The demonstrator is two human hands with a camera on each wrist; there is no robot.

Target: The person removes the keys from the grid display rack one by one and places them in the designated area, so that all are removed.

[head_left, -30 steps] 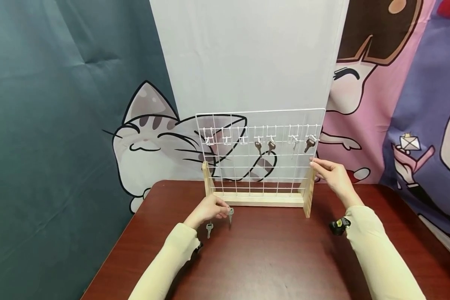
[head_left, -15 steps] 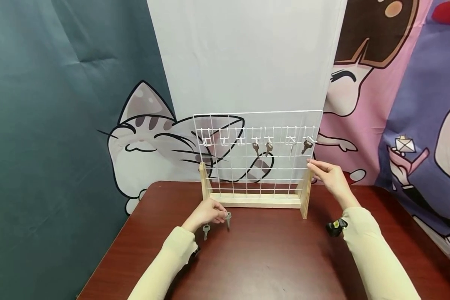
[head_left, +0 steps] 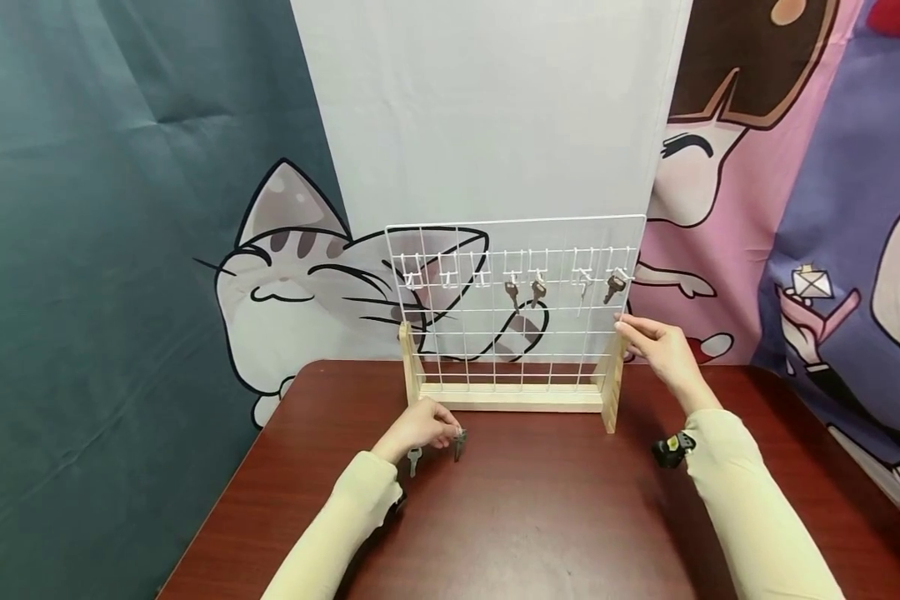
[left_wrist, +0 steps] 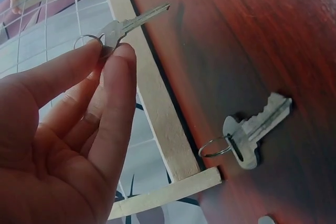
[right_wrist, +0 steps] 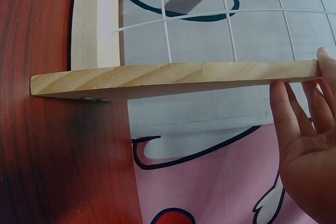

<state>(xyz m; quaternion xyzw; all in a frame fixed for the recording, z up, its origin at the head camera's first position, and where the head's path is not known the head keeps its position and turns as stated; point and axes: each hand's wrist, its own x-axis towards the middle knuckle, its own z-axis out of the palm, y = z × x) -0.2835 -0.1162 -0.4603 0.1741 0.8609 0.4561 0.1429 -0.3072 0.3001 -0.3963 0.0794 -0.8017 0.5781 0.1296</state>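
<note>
My left hand [head_left: 420, 427] pinches a silver key [left_wrist: 139, 20] by its head between thumb and fingers, its small ring [left_wrist: 86, 40] beside the fingertips. That key is raised above the table in front of the rack's left end. Below the left hand, a second silver key [left_wrist: 254, 132] with a ring lies on the table. At the far right, my right hand [head_left: 663, 350] grips the upper end of the wooden side post [right_wrist: 173, 77] of the white wire grid rack [head_left: 516, 375], thumb on one face and fingers on the other.
White hooks [head_left: 447, 281] line the upper part of the grid, the left ones bare. Keys hang from hooks at the middle and right, among them a dark key [head_left: 614, 288]. The dark red table [head_left: 525, 508] runs back to printed curtains. Something small and grey [left_wrist: 266, 220] shows at the left wrist view's bottom edge.
The key in my left hand has turned from face-on to nearly edge-on in the head view. My right hand keeps its grip on the post.
</note>
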